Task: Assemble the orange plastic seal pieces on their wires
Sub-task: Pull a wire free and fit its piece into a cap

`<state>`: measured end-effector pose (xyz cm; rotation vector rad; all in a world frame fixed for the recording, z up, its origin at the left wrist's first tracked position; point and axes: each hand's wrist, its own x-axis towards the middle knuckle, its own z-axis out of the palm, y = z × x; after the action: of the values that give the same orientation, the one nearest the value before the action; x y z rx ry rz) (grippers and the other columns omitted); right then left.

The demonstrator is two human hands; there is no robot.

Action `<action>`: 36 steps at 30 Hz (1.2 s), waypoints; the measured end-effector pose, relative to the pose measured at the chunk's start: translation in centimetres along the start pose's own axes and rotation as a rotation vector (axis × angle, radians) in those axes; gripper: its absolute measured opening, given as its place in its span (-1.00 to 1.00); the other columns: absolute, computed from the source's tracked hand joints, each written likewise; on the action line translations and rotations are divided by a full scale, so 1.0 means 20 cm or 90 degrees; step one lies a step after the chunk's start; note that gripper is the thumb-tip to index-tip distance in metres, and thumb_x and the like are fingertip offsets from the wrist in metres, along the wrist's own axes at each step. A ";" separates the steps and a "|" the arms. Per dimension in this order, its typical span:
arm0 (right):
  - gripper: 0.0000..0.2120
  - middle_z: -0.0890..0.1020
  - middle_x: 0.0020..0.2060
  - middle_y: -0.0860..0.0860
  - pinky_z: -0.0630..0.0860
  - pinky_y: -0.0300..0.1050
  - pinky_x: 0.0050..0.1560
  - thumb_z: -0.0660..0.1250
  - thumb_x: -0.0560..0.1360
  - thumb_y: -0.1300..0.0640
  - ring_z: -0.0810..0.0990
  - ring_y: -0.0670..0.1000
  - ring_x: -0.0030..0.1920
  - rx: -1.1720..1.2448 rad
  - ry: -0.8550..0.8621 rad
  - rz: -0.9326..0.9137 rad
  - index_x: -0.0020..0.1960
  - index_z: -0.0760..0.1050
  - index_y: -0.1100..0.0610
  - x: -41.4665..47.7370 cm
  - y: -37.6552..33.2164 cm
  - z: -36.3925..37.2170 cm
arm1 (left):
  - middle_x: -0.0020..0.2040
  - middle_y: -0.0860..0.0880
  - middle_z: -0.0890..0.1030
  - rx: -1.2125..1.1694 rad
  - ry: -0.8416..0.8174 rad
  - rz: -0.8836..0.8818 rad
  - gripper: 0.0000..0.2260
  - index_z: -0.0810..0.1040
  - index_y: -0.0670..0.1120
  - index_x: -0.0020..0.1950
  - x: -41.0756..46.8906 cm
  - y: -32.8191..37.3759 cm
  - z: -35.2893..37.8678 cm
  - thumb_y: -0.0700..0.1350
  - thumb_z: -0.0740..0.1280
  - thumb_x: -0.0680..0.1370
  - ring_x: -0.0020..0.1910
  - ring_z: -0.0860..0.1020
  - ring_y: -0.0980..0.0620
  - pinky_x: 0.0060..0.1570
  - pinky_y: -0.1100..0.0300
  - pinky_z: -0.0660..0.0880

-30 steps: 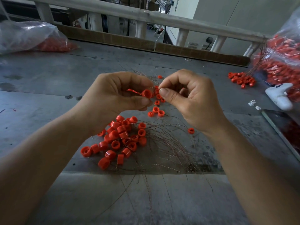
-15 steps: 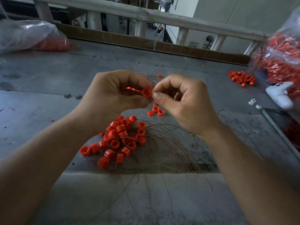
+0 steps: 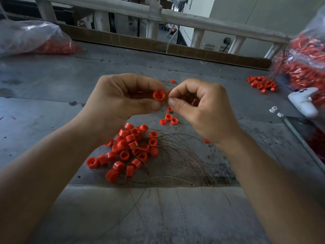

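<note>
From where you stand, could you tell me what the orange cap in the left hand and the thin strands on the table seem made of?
Orange cap: likely moulded plastic, smooth semi-gloss, uniform colour, crisp cross-shaped recess.
Thin strands: probably twisted metal wire, coppery glint, holding springy curves; exact metal unclear.

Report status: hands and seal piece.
Left hand grips one orange seal piece, cross-slotted face toward camera. Right hand pinches beside it, likely its wire, too fine to see. Seal pile below, not obstructing.

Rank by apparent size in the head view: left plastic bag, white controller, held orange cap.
1. Plastic bag
2. White controller
3. Orange cap, smallest even though it sits nearest the camera
</note>
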<state>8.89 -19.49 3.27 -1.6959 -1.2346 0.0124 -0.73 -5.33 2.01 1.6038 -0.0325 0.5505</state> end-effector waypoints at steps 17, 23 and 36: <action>-0.79 0.54 -0.43 -0.12 0.36 -0.47 -0.44 0.37 0.41 0.30 0.50 -0.22 -0.47 -0.025 0.019 0.001 -0.27 0.50 0.01 0.01 0.00 -0.02 | -0.13 -0.03 0.69 -0.112 -0.018 -0.050 -0.72 0.61 -0.09 -0.06 0.00 0.01 0.00 -0.31 0.29 0.29 -0.07 0.65 0.02 -0.10 0.31 0.55; -0.83 0.56 -0.42 -0.07 0.40 -0.41 -0.40 0.37 0.40 0.25 0.52 -0.15 -0.43 -0.030 0.019 0.003 -0.27 0.51 0.00 0.01 0.00 -0.01 | -0.18 -0.04 0.69 -0.104 0.002 -0.042 -0.74 0.63 -0.10 -0.10 0.00 0.01 0.00 -0.30 0.31 0.27 -0.12 0.66 0.02 -0.14 0.30 0.56; -0.84 0.56 -0.48 -0.12 0.37 -0.40 -0.47 0.40 0.40 0.30 0.49 -0.21 -0.47 0.097 -0.015 0.084 -0.28 0.55 0.07 0.02 -0.01 -0.03 | -0.15 0.00 0.68 -0.074 -0.086 -0.029 -0.79 0.68 0.05 -0.11 0.00 -0.02 -0.05 -0.05 0.52 0.27 -0.11 0.64 0.05 -0.10 0.21 0.59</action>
<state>9.21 -19.65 3.85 -1.6457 -1.1084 0.2026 -0.90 -4.37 1.73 1.5215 -0.1268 0.3981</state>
